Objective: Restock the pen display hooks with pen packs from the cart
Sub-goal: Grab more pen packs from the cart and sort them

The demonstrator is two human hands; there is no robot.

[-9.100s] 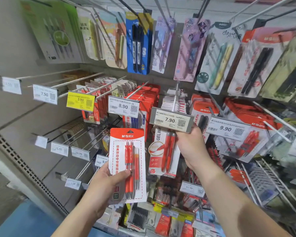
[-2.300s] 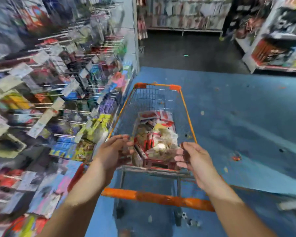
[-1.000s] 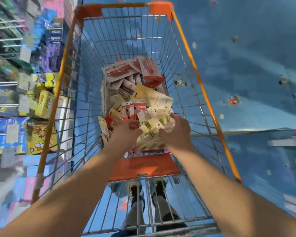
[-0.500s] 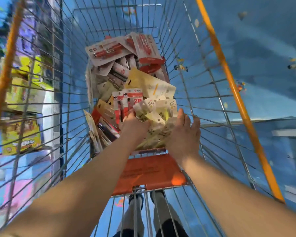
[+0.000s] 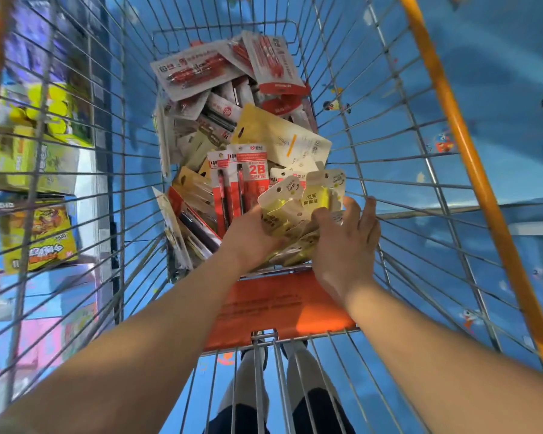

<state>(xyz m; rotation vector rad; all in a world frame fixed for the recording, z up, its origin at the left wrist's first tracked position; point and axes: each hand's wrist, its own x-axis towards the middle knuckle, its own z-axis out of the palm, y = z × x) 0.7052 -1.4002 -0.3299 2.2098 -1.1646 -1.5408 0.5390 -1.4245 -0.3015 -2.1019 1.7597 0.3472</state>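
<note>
A wire shopping cart [image 5: 389,126] with orange rails fills the frame over a blue floor [image 5: 499,89]. Boxed goods on store shelves [image 5: 38,170] run down the left edge. A heap of pen packs [image 5: 232,98] lies in the cart's centre, red-and-white 2B packs [image 5: 245,177] standing upright in it. Just below centre, the left hand [image 5: 248,233] grips a bunch of pale yellow packs [image 5: 298,202] from beneath, fingers curled under. The right hand [image 5: 347,239] rests against their right side, fingers fairly straight.
</note>
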